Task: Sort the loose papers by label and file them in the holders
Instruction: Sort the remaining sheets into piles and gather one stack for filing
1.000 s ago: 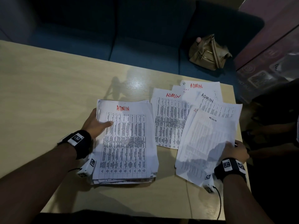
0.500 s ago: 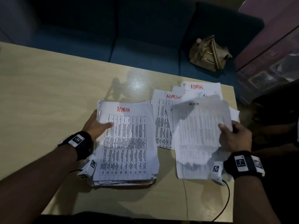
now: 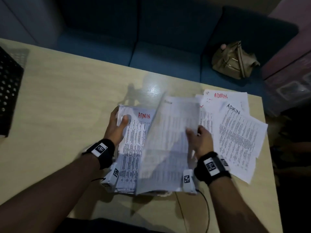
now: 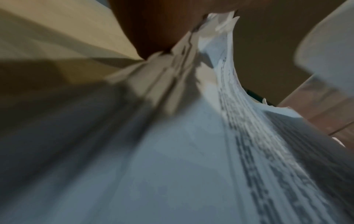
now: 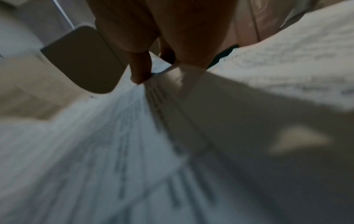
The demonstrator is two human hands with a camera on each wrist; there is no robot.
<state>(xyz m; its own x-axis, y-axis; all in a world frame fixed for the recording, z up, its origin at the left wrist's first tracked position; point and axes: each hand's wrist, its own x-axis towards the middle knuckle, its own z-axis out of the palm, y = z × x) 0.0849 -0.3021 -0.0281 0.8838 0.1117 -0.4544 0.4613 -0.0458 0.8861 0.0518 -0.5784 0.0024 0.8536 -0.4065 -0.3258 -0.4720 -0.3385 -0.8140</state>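
Note:
A thick stack of printed papers [image 3: 133,148], labelled ADMIN in red, lies at the table's middle. My left hand [image 3: 120,120] grips its upper left corner, thumb on top. The left wrist view shows the layered stack edges [image 4: 172,75] under that hand, blurred. My right hand [image 3: 193,132] pinches one printed sheet [image 3: 168,145] by its right edge and holds it, tilted and blurred, above the stack. In the right wrist view the fingertips [image 5: 139,71] close on that sheet [image 5: 95,151]. Loose ADMIN sheets [image 3: 239,137] lie fanned at the right.
A black mesh holder [image 3: 8,91] stands at the table's left edge. Behind the table [image 3: 58,101] is a blue sofa [image 3: 159,47] with a tan bag [image 3: 234,61] on it. The table's right edge runs just past the loose sheets.
My right hand lifted one sheet off the loose pile and carried it left over the stack. The left hand stayed at the stack's corner. The mesh holder came into view.

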